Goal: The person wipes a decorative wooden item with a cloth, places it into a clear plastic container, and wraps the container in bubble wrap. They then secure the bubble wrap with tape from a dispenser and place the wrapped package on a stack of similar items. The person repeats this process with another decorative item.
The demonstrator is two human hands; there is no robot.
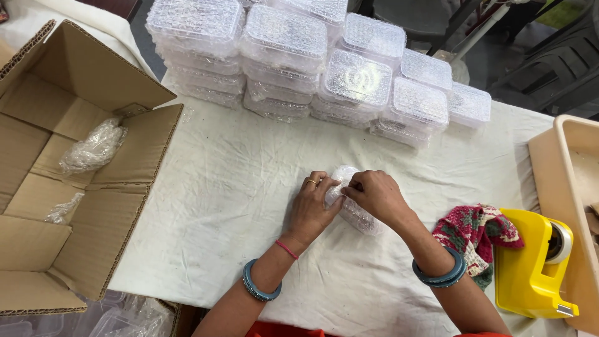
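A small object wrapped in bubble wrap (pixel 353 212) lies on the white cloth-covered table (pixel 237 187). My left hand (pixel 309 209) presses on its left side, fingers curled over it. My right hand (pixel 374 193) pinches the wrap at its top, fingertips meeting those of the left hand. Both wrists wear blue bangles; the left also has a red thread, and a ring sits on a left finger.
Stacks of bubble-wrapped clear plastic boxes (pixel 312 56) fill the table's far side. An open cardboard carton (pixel 68 168) holding two wrapped bundles sits at the left. A yellow tape dispenser (pixel 536 262), a red-green knitted cloth (pixel 477 234) and a beige tray (pixel 574 187) are at the right.
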